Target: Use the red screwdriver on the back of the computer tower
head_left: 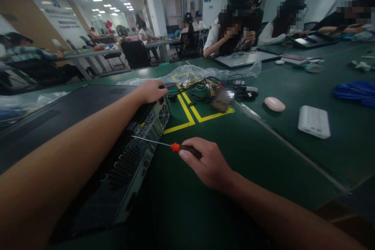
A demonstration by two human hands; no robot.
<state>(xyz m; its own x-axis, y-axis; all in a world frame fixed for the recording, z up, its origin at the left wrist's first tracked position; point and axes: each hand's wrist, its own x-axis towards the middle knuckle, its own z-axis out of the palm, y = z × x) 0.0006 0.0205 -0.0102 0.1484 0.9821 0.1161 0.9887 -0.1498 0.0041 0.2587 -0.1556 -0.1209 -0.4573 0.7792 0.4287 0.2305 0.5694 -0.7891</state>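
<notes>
A black desktop computer case point(123, 168) lies on its side on the green table, its metal rear panel with vent holes and a fan grille turned to the right. My left hand point(152, 90) rests on the far rear corner of the case, fingers bent over the edge; their tips are partly hidden. In my right hand point(205, 160) is a screwdriver point(175, 147) with an orange and black handle. Its long thin shaft points left, and the tip is at the rear edge of the case; whether it touches a screw I cannot tell.
Beyond the case lie tangled cables point(205, 90) and clear plastic wrap point(187, 72). Yellow tape point(187, 119) marks the table. To the right are a pink mouse-like object point(274, 104), a white box-shaped device point(314, 121) and a blue bundle point(356, 91). Several people sit across the table.
</notes>
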